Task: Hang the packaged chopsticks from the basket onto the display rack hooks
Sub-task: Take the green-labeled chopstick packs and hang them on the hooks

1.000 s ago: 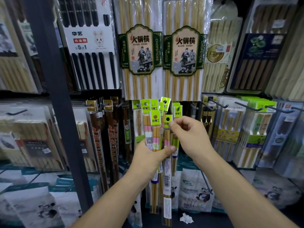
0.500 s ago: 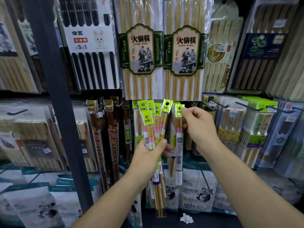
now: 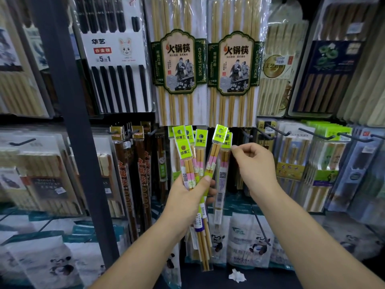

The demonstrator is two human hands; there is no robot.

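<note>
My left hand (image 3: 188, 197) grips a fanned bundle of slim chopstick packs (image 3: 200, 163) with lime-green header cards, held upright in front of the rack's lower row. Just right of the bundle one more green-headed pack (image 3: 222, 178) hangs straight down at hook height. The hook behind its header is hidden. My right hand (image 3: 253, 165) has its fingers curled, and thumb and forefinger pinch that pack's upper right edge just below the header. No basket is in view.
Dark metal hooks (image 3: 273, 133) jut forward to the right, above hanging boxed chopstick sets (image 3: 291, 163). Large hot-pot chopstick packs (image 3: 179, 65) hang in the row above. A dark upright post (image 3: 68, 113) stands to the left. Panda-printed bags (image 3: 248, 243) fill the bottom shelf.
My right hand drew one pack out of the bundle, carried it right and up to hook height, and its fingers have slid to the pack's edge. The bundle in my left hand tilted slightly.
</note>
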